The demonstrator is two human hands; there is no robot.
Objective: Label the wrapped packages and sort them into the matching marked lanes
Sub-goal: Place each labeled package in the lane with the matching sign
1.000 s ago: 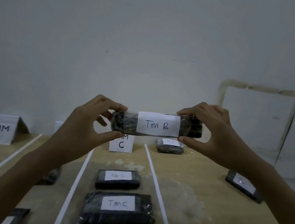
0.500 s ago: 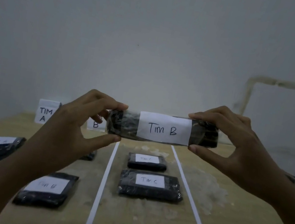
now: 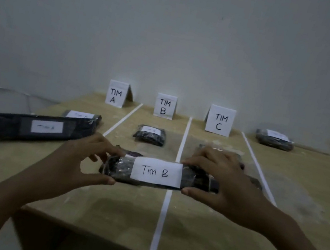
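Held package (image 3: 121,168): oblong, dark contents under glossy clear wrap that is creased and catches the light. A white paper label (image 3: 157,172) lies across its middle, handwritten "Tim B" in black and facing the camera.

Location: over the middle of the bench (image 3: 122,210), long axis parallel to the front edge, crossing the white line (image 3: 184,137) between the B and C lanes. Contact with the surface: cannot tell.

Left hand (image 3: 78,160): pinches the package's left end, thumb along the near edge and fingers over the far edge.
Right hand (image 3: 222,183): the same pinch on the right end.

Back edge, standing folded cards: TIM A card (image 3: 116,96), TIM B card (image 3: 164,106), TIM C card (image 3: 220,120).

A lane, towards the left edge: long package (image 3: 38,125) labelled "Tim A", with a second labelled package (image 3: 83,116) just behind it.
B lane: small package (image 3: 150,134), label too blurred to read.
Back right corner, beyond the last line: another wrapped package (image 3: 275,139), writing illegible.
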